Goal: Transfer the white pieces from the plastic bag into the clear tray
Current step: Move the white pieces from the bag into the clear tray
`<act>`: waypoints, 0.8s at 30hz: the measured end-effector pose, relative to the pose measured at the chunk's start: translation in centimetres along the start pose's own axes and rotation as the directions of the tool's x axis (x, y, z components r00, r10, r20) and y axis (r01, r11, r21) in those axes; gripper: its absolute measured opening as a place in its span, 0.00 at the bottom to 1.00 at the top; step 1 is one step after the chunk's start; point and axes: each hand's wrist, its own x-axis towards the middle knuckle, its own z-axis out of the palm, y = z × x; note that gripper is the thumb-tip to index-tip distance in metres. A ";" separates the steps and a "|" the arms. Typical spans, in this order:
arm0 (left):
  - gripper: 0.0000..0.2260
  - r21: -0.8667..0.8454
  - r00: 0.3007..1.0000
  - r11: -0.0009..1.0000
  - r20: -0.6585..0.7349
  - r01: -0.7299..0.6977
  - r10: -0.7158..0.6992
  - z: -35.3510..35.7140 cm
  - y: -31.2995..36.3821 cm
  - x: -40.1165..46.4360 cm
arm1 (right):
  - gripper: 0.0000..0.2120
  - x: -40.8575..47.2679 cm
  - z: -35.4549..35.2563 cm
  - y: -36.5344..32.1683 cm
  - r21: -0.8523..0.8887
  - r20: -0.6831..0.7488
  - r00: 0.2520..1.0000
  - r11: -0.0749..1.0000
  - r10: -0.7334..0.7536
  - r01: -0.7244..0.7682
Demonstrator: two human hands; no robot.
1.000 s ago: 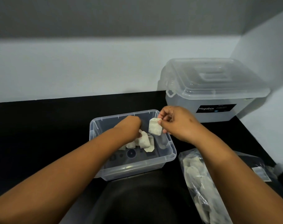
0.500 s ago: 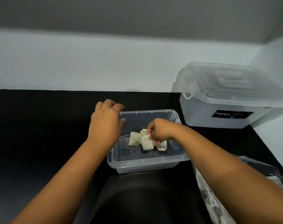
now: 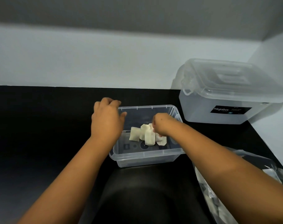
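Note:
The clear tray [image 3: 145,154] stands on the black counter with several white pieces [image 3: 134,134] lying in its middle. My left hand [image 3: 107,120] grips the tray's far left corner, fingers curled over the rim and thumb inside. My right hand [image 3: 161,126] reaches down into the tray and pinches one white piece [image 3: 149,139], which touches the others. The plastic bag [image 3: 218,201] holding more white pieces lies at the lower right, partly hidden under my right forearm.
A large lidded clear storage box [image 3: 226,94] labelled Megabox stands at the back right against the wall. The black counter [image 3: 40,126] stretches to the left. A dark rounded shape [image 3: 145,199] sits just in front of the tray.
My right hand carried a white piece from above the tray down onto the pile. My left hand left the pile and took hold of the tray's far left corner.

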 end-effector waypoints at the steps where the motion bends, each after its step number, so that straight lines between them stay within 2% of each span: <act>1: 0.19 0.003 1.000 1.000 -0.002 -0.026 0.026 -0.1 0.8 0.1 | 0.12 -0.2 -0.2 0.2 -0.002 -0.011 1.000 1.000 -0.008 0.008; 5: 0.19 -0.001 0.991 0.992 0.030 -0.127 0.127 0.3 4.7 -0.1 | 0.10 -3.1 -1.4 2.0 0.106 -0.184 0.978 0.987 -0.100 0.121; 8: 0.18 -0.032 0.979 0.979 0.038 -0.200 0.201 1.0 7.7 -0.7 | 0.08 -6.9 -2.7 3.4 0.123 -0.267 0.950 0.972 -0.160 0.198; 13: 0.13 -0.119 0.953 0.947 0.033 -0.297 0.303 2.2 12.9 -2.9 | 0.05 -12.8 -3.4 9.6 0.298 -0.383 0.915 0.920 -0.130 0.256; 16: 0.12 -0.177 0.943 0.932 0.045 -0.316 0.329 3.3 16.0 -5.0 | 0.05 -15.8 -2.5 14.8 0.384 -0.352 0.934 0.899 -0.066 0.208; 19: 0.12 -0.235 0.906 0.894 0.095 -0.383 0.413 5.2 19.1 -7.5 | 0.04 -17.9 -0.7 20.2 0.432 -0.329 0.944 0.892 0.016 0.136; 22: 0.11 -0.271 0.849 0.871 0.234 -0.411 0.473 7.6 21.1 -10.2 | 0.01 -18.7 1.8 24.0 0.481 -0.273 0.959 0.874 0.070 0.073; 24: 0.11 -0.197 0.806 0.883 0.360 -0.426 0.469 9.5 22.2 -12.0 | 0.02 -18.7 3.8 25.8 0.522 -0.204 0.976 0.852 0.073 0.046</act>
